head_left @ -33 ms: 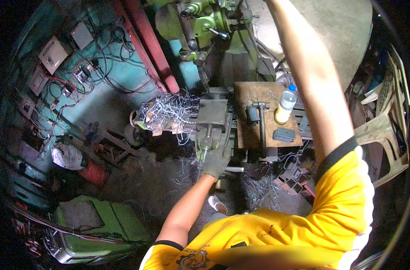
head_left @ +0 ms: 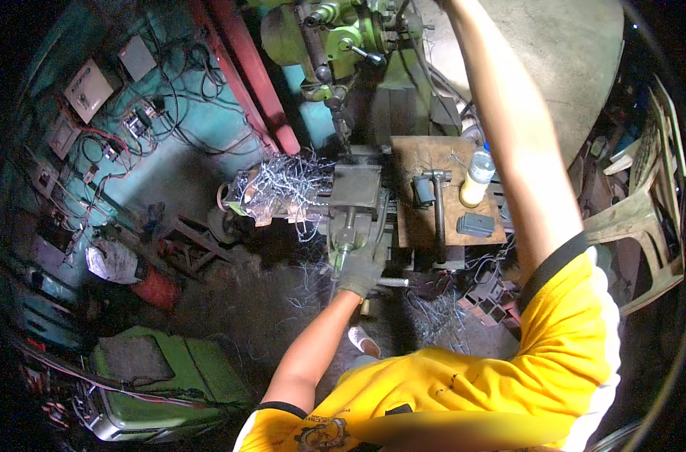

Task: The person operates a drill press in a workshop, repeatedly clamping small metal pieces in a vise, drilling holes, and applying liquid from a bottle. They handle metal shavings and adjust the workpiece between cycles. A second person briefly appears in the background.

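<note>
My left hand (head_left: 362,271), in a grey-green work glove, rests at the near end of a machine vise (head_left: 356,186), beside its screw (head_left: 346,239). Its fingers are too dim to make out. A short metal rod (head_left: 393,282) sticks out to the right just below the glove. Beyond the vise stands a green drilling or milling machine (head_left: 350,41), its spindle tool (head_left: 341,124) pointing down towards the vise. My bare right arm (head_left: 520,128) reaches up past the top edge, so my right hand is out of view.
Curled metal shavings (head_left: 286,184) heap left of the vise. On the right, a wooden board (head_left: 414,226) carries a hammer (head_left: 439,211), a bottle of yellowish liquid (head_left: 476,181) and stacked grey plates (head_left: 475,224). A plastic chair (head_left: 637,226) stands far right, a green cabinet-like machine (head_left: 200,365) lower left.
My right arm has shifted slightly left and now covers part of the bottle's blue cap. My left hand stays in the same place at the vise.
</note>
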`<state>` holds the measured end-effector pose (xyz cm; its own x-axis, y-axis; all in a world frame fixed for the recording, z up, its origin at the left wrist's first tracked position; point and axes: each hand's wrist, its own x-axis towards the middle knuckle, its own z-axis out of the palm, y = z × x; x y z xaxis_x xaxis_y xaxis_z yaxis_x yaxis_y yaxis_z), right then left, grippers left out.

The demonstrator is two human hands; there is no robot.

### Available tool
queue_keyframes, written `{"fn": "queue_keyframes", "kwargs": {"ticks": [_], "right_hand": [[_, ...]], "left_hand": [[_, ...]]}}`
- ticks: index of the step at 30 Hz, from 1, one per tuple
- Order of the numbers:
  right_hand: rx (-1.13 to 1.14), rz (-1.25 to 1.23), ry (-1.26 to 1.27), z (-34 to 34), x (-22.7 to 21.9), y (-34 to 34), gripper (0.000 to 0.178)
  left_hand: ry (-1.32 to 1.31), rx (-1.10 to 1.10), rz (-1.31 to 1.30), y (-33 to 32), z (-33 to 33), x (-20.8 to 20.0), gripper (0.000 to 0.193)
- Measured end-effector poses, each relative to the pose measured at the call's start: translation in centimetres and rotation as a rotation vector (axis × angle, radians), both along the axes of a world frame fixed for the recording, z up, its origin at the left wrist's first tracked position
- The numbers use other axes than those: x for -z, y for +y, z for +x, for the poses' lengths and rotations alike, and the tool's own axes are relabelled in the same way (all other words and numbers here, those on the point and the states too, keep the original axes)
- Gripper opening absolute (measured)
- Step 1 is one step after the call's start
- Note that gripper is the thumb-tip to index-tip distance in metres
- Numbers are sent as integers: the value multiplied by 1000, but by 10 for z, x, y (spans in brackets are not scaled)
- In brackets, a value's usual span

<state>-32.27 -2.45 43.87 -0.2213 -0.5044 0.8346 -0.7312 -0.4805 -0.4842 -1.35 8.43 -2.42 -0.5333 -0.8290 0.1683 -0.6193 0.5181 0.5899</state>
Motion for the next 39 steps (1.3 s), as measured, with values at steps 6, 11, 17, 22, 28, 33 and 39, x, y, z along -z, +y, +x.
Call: {"fn": "queue_keyframes", "kwargs": {"ticks": [6,11,17,22,28,33,39], "right_hand": [[234,-429,381,39,167,43,17],[333,304,576,39,126,40,34],[679,111,1082,66,93,-44,33],[399,207,1185,53,75,-103,27],[507,327,1232,59,46,-66,37],[246,-424,459,119,229,66,44],[-266,682,-136,172,448,196,42]], "left_hand": [[6,29,52,1,1,0,45],[0,47,38,2,-1,-13,47],[-64,25,92,8,1,-27,46],[-7,35,51,5,2,-17,47],[29,36,-38,1,-1,-4,45],[102,15,-112,-1,2,6,37],[54,107,-21,-3,9,0,34]]}}
